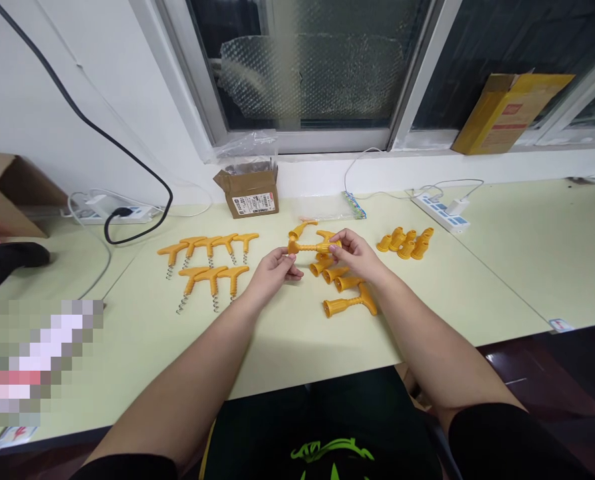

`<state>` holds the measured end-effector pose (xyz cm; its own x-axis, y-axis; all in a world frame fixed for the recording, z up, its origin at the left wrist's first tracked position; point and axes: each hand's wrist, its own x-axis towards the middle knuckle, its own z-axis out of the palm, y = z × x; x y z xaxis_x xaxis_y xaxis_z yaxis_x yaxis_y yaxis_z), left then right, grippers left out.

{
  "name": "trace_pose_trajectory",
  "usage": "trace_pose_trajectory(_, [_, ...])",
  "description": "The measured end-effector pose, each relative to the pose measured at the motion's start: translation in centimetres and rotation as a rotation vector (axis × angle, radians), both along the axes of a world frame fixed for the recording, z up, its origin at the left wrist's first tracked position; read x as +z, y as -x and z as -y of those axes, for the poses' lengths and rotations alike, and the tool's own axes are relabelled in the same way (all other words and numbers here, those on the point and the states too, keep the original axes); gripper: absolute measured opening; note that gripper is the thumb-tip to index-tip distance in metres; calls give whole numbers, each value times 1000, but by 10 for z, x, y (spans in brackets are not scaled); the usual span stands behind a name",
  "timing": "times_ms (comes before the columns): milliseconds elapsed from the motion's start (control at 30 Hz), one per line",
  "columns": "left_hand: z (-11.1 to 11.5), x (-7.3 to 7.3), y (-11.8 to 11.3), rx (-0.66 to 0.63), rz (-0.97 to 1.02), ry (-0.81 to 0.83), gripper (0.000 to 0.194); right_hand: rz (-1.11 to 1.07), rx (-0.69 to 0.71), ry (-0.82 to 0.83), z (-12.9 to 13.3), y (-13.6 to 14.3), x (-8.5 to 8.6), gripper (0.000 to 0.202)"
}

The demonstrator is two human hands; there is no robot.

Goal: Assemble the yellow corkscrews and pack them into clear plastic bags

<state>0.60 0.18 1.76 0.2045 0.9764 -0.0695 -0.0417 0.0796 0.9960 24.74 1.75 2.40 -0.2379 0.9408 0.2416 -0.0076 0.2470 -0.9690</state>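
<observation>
Between my two hands is a yellow corkscrew point(306, 247), held level with a sleeve over its screw end. My left hand point(276, 268) grips it at the handle end, while the fingers of my right hand point(353, 255) close round the sleeve end. Beneath and beside my right hand lie several sleeved yellow corkscrews point(348, 304), some partly hidden by it. To the left are two rows of yellow corkscrews point(213, 275) with bare metal spirals. Several loose yellow sleeves point(406, 247) stand grouped at the right.
An open cardboard box point(253, 195) stands against the wall, with a clear plastic bag point(322, 207) beside it. Power strips with cables point(440, 210) lie at both sides of the pale table point(287, 353). A larger carton point(7, 193) is at far left.
</observation>
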Motion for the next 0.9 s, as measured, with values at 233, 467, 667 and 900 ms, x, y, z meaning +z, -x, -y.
trace_pose_trajectory(233, [9, 8, -1, 25, -92, -90, 47, -12, -28, -85, -2, 1, -8, 42])
trace_pose_trajectory(467, [12, 8, -1, 6, 58, 104, 46, 136, -110, -400, -2, 0, -13, 21])
trace_pose_trajectory(667, [7, 3, 0, -4, 262, 259, 37, 328, -156, -746, 3, 3, 2, 5])
trace_pose_trajectory(900, [6, -5, -4, 42, 282, 33, 40, 452, -57, -545, 7, 5, -3, 28])
